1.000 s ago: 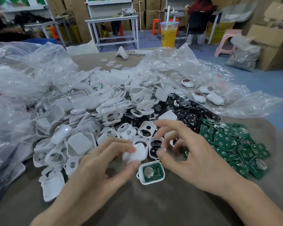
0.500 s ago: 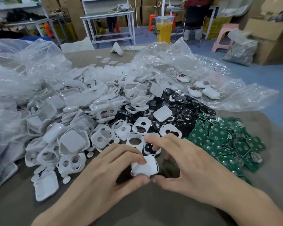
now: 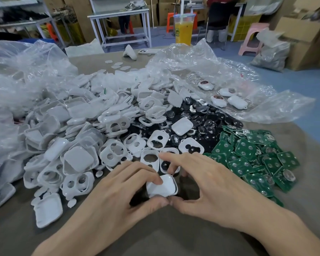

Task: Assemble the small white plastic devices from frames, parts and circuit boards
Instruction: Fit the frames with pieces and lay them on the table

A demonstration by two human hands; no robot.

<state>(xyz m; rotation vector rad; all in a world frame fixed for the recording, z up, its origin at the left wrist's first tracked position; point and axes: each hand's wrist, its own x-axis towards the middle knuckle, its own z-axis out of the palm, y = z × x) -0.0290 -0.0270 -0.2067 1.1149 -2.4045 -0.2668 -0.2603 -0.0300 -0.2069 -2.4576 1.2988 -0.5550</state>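
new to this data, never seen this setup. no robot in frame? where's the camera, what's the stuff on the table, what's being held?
There is no robot here: a person works with two bare hands. The view comes from one wide-angle camera worn on the person's head, looking forward and down.

On the table lie a big heap of white plastic frames and covers, a pile of black round parts and a pile of green circuit boards. A few finished devices rest on a clear plastic bag farther back.

The left hand and right hand both have a grip on one white device in front of the piles. The thumbs meet at its near edge, apparently pressing it together.
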